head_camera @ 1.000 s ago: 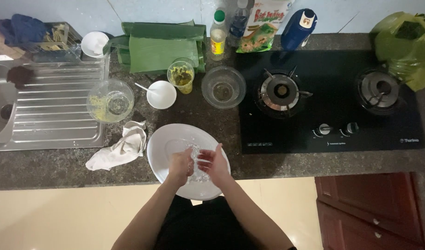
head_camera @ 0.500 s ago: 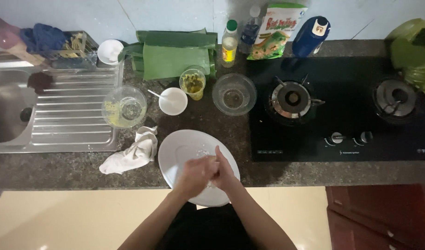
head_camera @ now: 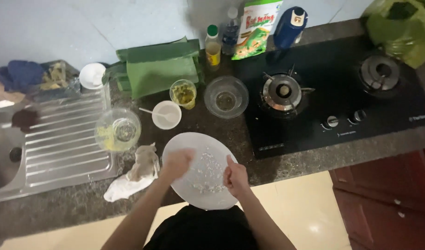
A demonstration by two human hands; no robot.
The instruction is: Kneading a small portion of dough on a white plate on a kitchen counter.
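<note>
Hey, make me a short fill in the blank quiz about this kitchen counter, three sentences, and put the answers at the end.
1. Both hands, left hand and right hand, are over a white ____ that holds pale bits.
2. The folded leaves by the wall are ____ in colour.
3. The crumpled cloth lies between the plate and the ____.

Missing words: plate; green; sink drainboard

Green-and-white snack bag (head_camera: 256, 28) upright against back wall, blue bottle (head_camera: 290, 27) with white label just right of it
</note>
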